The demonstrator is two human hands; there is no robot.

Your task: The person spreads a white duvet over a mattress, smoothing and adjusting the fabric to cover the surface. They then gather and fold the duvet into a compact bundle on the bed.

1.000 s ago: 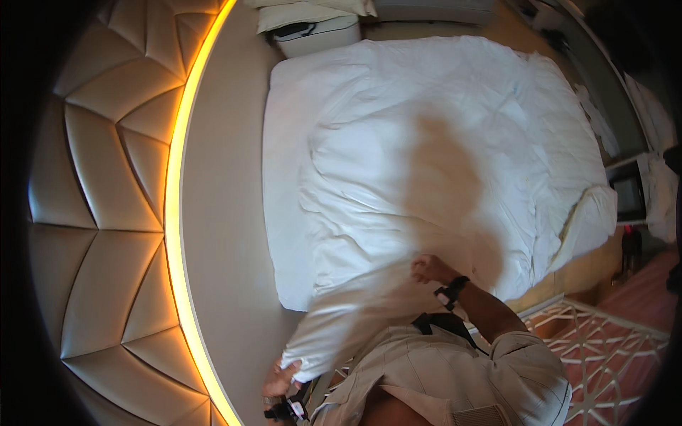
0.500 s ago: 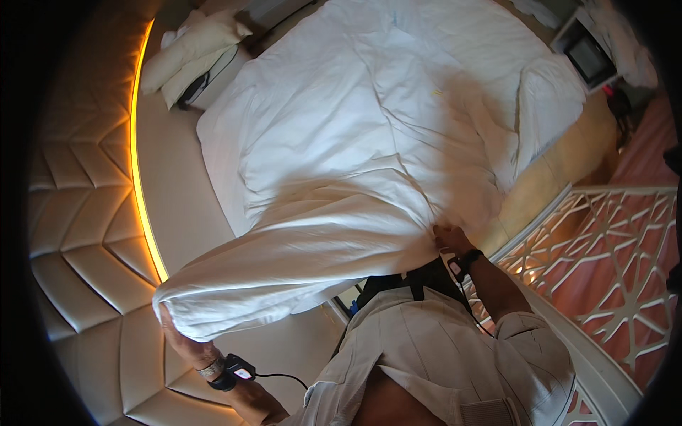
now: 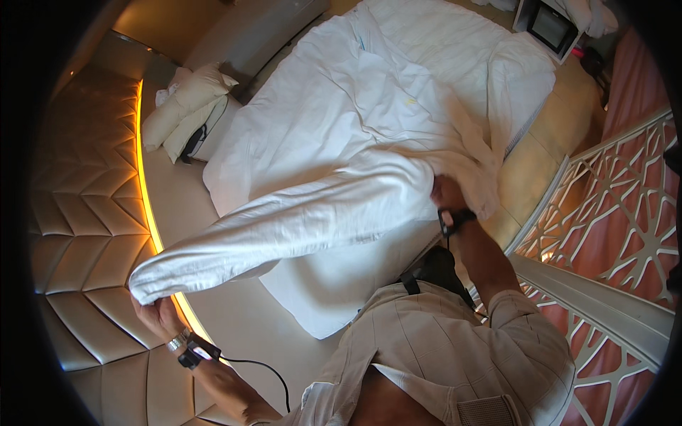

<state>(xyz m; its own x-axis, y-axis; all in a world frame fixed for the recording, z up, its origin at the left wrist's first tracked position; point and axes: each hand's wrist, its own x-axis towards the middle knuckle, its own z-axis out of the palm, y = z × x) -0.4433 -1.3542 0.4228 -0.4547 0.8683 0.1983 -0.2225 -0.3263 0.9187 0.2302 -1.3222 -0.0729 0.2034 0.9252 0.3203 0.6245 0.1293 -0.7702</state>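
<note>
A large white duvet lies rumpled over the bed, its near side lifted and stretched into a long fold. My left hand is closed on the fold's left corner, close to the padded wall; the cloth partly hides its fingers. At the fold's right end my right hand grips the duvet, with the fingertips buried in the cloth. Below the raised fold, a white sheet covers the near part of the bed.
Along the left runs a padded wall with a glowing strip. Pillows are piled at the far left. A white lattice screen stands close on my right. At the far right is a white cabinet with a dark panel.
Both hands have risen with the duvet's near edge, the left one also moving further left. The fold is now tauter and narrower, exposing the white sheet beneath. The view has shifted.
</note>
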